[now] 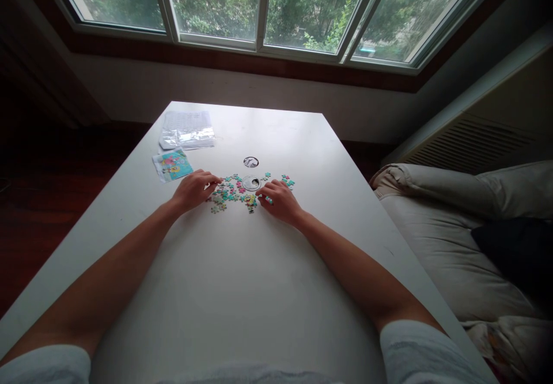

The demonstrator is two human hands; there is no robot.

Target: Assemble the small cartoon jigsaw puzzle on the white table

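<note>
Small jigsaw puzzle pieces [231, 191] in teal, pink, yellow and white lie scattered and heaped on the white table [242, 280]. At the left edge of the heap is my left hand [196, 190], its fingers stretched forward and apart, the tips close to the pieces. My right hand [280, 201] rests at the heap's right side with its fingers bent and pinched together over a puzzle piece, mostly hidden beneath them. Between the hands, beyond the yellow pieces, sits a round ring-shaped fitting [251, 183]. A few loose pieces lie past my right hand.
A colourful picture sheet [173, 165] lies left of the pieces, with a clear plastic packet [188, 129] behind it. Another round fitting [250, 162] shows farther back. A beige sofa [436, 240] stands along the right side; a window [263, 10] is ahead.
</note>
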